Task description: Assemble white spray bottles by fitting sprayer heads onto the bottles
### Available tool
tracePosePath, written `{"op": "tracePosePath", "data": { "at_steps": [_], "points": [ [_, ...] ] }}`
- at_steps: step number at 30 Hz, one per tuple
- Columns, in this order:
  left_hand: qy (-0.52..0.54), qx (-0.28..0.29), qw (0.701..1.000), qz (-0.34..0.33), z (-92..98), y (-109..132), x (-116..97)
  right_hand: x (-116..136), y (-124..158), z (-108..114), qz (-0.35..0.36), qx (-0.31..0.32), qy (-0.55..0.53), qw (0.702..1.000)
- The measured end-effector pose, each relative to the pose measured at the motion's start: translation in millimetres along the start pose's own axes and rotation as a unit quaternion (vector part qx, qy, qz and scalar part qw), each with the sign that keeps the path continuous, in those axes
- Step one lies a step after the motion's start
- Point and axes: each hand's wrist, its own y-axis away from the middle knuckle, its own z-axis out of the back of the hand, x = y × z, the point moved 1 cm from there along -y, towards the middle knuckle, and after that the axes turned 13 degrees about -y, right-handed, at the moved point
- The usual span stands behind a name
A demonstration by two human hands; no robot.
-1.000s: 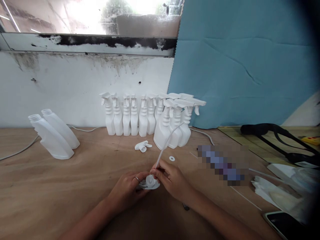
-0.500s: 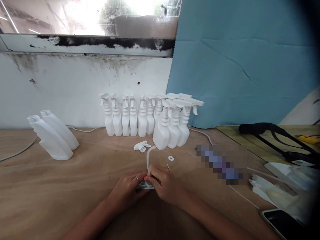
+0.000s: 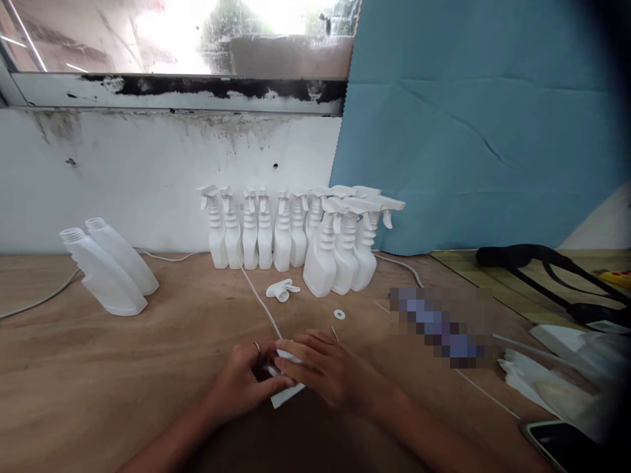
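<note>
My left hand (image 3: 246, 381) and my right hand (image 3: 325, 368) are together near the front edge of the wooden table, both gripping a white spray head (image 3: 288, 395). A thin white tube (image 3: 260, 301) runs from between my fingers up and to the left, over the table. My fingers cover much of the spray head. Just beyond my hands lies another white trigger head (image 3: 282, 290) on its side. A small white ring (image 3: 339, 315) lies flat to its right.
Several white spray bottles (image 3: 320, 263) with trigger heads stand by the wall. Two bottles without heads (image 3: 111, 276) lean at the left. On the right are a blurred-out object (image 3: 438, 325), black straps (image 3: 527, 253), plastic bags (image 3: 542, 381) and a phone (image 3: 562, 443).
The tube has swung from upright and curved to straight, slanting up to the left. The spray head has turned in my hands, and my right fingers now lie over it.
</note>
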Motion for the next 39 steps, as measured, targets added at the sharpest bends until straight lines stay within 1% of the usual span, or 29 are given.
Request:
{"op": "tracePosePath", "data": {
  "at_steps": [2, 3, 4, 5, 6, 7, 8, 9, 10, 11, 12, 13, 14, 15, 16, 18, 19, 20, 22, 23, 25, 26, 28, 29, 31, 34, 37, 39],
  "points": [
    [-0.029, -0.03, 0.999, -0.029, 9.6, 1, 4, 2, 0, 5, 0.023, -0.061, 0.017, 0.998],
    [-0.055, -0.061, 0.996, -0.033, 18.9, 1, 8, 4, 1, 9, 0.022, -0.096, 0.013, 0.995],
    [-0.086, -0.105, 0.99, -0.028, 31.7, 1, 15, 6, 4, 14, 0.006, -0.133, -0.003, 0.991],
    [-0.124, -0.158, 0.98, -0.011, 47.9, 1, 23, 8, 8, 19, -0.027, -0.179, -0.031, 0.983],
    [-0.163, -0.224, 0.961, 0.014, 67.4, 1, 34, 10, 14, 24, -0.077, -0.231, -0.067, 0.968],
    [-0.198, -0.285, 0.937, 0.034, 88.9, 2, 46, 12, 21, 28, -0.142, -0.288, -0.109, 0.941],
    [-0.244, -0.34, 0.906, 0.061, 111.3, 4, 60, 13, 30, 31, -0.217, -0.347, -0.152, 0.899],
    [-0.344, -0.4, 0.843, 0.106, 133.5, 8, 74, 13, 40, 33, -0.29, -0.408, -0.198, 0.843],
    [-0.363, -0.422, 0.821, 0.13, 153.4, 14, 89, 13, 49, 34, -0.348, -0.463, -0.245, 0.777],
    [-0.376, -0.446, 0.799, 0.149, 170.5, 21, 104, 12, 58, 34, -0.388, -0.504, -0.294, 0.713],
    [-0.406, -0.462, 0.768, 0.178, 183.9, 29, 120, 9, 65, 34, -0.41, -0.532, -0.341, 0.658],
    [-0.42, -0.462, 0.752, 0.214, 193.2, 38, 135, 6, 71, 34, -0.418, -0.548, -0.383, 0.615],
    [-0.413, -0.444, 0.754, 0.252, 198.4, 47, 150, 3, 74, 35, -0.417, -0.555, -0.418, 0.586],
    [-0.393, -0.429, 0.758, 0.293, 200.3, 55, 163, -1, 76, 35, -0.412, -0.557, -0.446, 0.566],
    [-0.378, -0.424, 0.762, 0.311, 199.6, 61, 173, -4, 76, 36, -0.406, -0.555, -0.47, 0.553],
    [-0.356, -0.405, 0.778, 0.322, 193.3, 68, 183, -9, 74, 37, -0.393, -0.544, -0.512, 0.536],
    [-0.354, -0.404, 0.782, 0.317, 189.1, 68, 182, -10, 73, 37, -0.388, -0.536, -0.531, 0.529],
    [-0.358, -0.405, 0.783, 0.308, 184.3, 67, 178, -12, 71, 38, -0.385, -0.53, -0.547, 0.522],
    [-0.376, -0.411, 0.781, 0.281, 172.8, 62, 160, -13, 71, 39, -0.381, -0.53, -0.563, 0.506],
    [-0.389, -0.404, 0.787, 0.256, 165.5, 58, 148, -14, 71, 40, -0.379, -0.538, -0.564, 0.499],
    [-0.41, -0.367, 0.814, 0.185, 147.7, 51, 120, -17, 75, 45, -0.375, -0.563, -0.549, 0.49],
    [-0.425, -0.327, 0.835, 0.122, 137.5, 47, 107, -18, 77, 47, -0.375, -0.575, -0.539, 0.488],
    [-0.426, -0.274, 0.859, 0.069, 119.3, 42, 86, -20, 81, 53, -0.38, -0.593, -0.519, 0.485],
    [-0.425, -0.249, 0.869, 0.044, 111.9, 40, 79, -21, 82, 55, -0.384, -0.597, -0.511, 0.484],
    [-0.418, -0.217, 0.882, 0.01, 102.4, 36, 71, -21, 84, 58, -0.389, -0.603, -0.499, 0.485],
    [-0.417, -0.191, 0.888, -0.019, 99.1, 35, 70, -21, 83, 61, -0.388, -0.605, -0.478, 0.504],
    [-0.423, -0.188, 0.886, -0.024, 100.9, 35, 70, -20, 81, 60, -0.388, -0.6, -0.464, 0.523],
    [-0.425, -0.189, 0.885, -0.027, 101.3, 35, 69, -19, 81, 59, -0.391, -0.598, -0.459, 0.527]
  ]
}}
